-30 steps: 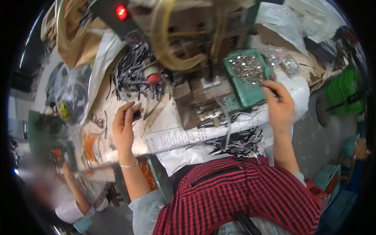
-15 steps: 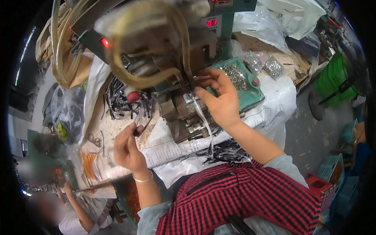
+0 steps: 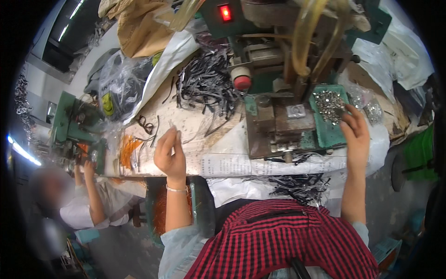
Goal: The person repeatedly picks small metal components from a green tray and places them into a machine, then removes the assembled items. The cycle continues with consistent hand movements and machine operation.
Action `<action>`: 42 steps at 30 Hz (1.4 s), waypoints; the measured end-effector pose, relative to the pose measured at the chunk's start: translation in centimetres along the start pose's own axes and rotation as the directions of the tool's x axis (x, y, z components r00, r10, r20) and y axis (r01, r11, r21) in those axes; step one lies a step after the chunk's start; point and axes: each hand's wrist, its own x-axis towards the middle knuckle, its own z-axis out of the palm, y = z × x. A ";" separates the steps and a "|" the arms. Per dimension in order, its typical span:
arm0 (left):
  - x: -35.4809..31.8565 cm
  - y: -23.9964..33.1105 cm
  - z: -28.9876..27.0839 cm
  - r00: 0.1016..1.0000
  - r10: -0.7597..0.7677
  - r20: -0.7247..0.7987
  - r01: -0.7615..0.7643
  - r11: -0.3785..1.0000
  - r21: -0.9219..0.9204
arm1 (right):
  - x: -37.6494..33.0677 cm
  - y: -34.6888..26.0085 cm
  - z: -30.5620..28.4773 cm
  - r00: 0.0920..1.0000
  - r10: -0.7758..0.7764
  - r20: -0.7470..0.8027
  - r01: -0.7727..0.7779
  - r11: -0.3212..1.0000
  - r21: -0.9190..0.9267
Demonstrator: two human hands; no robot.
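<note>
My left hand (image 3: pixel 170 154) is raised over the pale worktop, its fingers closed together. Something thin and pale shows at its fingertips, too small to make out. My right hand (image 3: pixel 357 126) is at the right edge of a green tray (image 3: pixel 320 137) of small shiny metal pieces (image 3: pixel 330 106). Its fingers are curled in over the pieces, and I cannot see what lies between them. Left of the tray stands a bench press (image 3: pixel 265 118) with a small metal plate (image 3: pixel 296 111) on its bed. A tangled heap of black and grey strips (image 3: pixel 204 86) lies to the press's left.
A red button (image 3: pixel 242 82) and clear yellowish hoses (image 3: pixel 304 42) are on the press. More dark strips (image 3: pixel 304 186) rest on white sheeting below the worktop's front edge. Orange strands (image 3: pixel 129 151) lie at left, where another person (image 3: pixel 93 200) works. Green crates (image 3: pixel 420 153) stand at far right.
My right hand has left the press for the tray at its right. A shiny strip that hung from the press bed is gone from there. My view has swung left.
</note>
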 end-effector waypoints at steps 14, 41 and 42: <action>3.5 19.0 8.5 0.896 0.426 0.124 -0.290 0.773 -0.564 | 0.7 3.4 -0.3 0.989 -0.149 -0.017 0.135 0.932 -0.338; 5.6 8.2 1.8 0.976 -0.060 0.210 0.063 0.998 -0.007 | 1.1 2.5 1.8 0.955 -0.275 -0.108 0.138 0.737 -0.661; 5.4 7.3 3.6 0.948 -0.001 0.317 -0.015 0.999 0.050 | 1.4 2.4 2.0 0.946 -0.313 -0.083 0.190 0.745 -0.639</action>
